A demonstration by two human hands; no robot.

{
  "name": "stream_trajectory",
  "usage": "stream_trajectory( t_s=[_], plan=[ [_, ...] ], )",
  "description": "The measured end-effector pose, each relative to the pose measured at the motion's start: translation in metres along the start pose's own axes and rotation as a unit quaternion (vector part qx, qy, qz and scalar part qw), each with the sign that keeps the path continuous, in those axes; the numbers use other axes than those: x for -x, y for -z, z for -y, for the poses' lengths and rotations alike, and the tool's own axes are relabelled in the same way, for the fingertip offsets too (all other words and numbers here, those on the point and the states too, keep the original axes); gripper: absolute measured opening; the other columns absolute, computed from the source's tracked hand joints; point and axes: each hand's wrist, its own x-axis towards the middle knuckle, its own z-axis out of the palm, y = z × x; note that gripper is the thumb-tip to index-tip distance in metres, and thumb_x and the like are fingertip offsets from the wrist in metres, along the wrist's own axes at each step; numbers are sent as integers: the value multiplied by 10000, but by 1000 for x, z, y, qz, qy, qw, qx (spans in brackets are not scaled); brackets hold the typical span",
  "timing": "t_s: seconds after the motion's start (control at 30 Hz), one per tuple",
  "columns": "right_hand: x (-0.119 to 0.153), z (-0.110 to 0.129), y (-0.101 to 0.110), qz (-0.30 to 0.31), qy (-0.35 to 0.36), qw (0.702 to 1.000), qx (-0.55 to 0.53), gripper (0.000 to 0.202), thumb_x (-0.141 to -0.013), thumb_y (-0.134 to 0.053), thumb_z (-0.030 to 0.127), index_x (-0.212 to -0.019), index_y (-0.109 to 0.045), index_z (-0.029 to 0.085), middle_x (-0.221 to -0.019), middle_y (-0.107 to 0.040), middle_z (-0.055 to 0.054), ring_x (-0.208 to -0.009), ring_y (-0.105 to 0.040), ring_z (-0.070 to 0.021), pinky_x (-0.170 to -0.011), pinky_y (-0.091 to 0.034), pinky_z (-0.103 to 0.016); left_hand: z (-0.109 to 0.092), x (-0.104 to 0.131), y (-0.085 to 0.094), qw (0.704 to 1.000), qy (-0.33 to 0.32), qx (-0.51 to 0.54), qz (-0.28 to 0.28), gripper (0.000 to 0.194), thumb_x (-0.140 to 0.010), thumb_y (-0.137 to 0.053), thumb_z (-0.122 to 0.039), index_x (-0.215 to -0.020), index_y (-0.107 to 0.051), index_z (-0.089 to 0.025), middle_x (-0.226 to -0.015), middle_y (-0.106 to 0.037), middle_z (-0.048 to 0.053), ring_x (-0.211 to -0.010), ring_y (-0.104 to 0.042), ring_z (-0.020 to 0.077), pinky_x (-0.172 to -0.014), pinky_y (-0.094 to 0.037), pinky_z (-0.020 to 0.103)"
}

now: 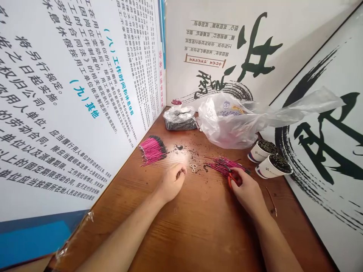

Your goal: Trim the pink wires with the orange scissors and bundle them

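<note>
Near the middle of the wooden table [181, 226], my left hand [172, 181] is closed with curled fingers; what it holds, if anything, is hidden. My right hand [247, 188] grips a red-handled tool [233, 182] at the edge of a loose pile of pink wires [221, 165]. A neat fan of pink wires with black ends [153, 150] lies beyond my left hand. Small pale rings [193, 167] sit between the hands, among scattered dark bits [188, 150].
Behind the wires are a bag of dark pieces [180, 120], a small cup of pink pieces [176, 102] and a large clear plastic bag [227, 121]. Two paper cups [269, 167] of dark pieces stand right. A copper-coloured strip [271, 202] lies nearby. Printed panels [127, 75] enclose the table.
</note>
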Motion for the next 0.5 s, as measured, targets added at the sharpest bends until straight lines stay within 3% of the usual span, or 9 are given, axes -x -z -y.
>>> stream_trajectory(
  t_s=[0.37,0.5],
  plan=[
    [5,17,6,-97,40,991,-83,319,-785,-577,255,-1098,-621,216,-890,-682,-48,-788,-650,-204,-778,-516,-335,-8,4,-2,999,-26,-16,27,141,-826,-452,-97,-806,-543,-203,-754,-549,-11,-728,-498,149,-688,-383,272],
    [11,34,-4,-63,81,986,-132,299,-799,-554,212,-1094,-602,205,-850,-659,-46,-722,-638,-182,-691,-524,-298,-10,6,-3,998,-37,-21,41,140,-842,-461,-110,-836,-559,-209,-785,-557,0,-780,-521,162,-731,-410,279]
  ],
)
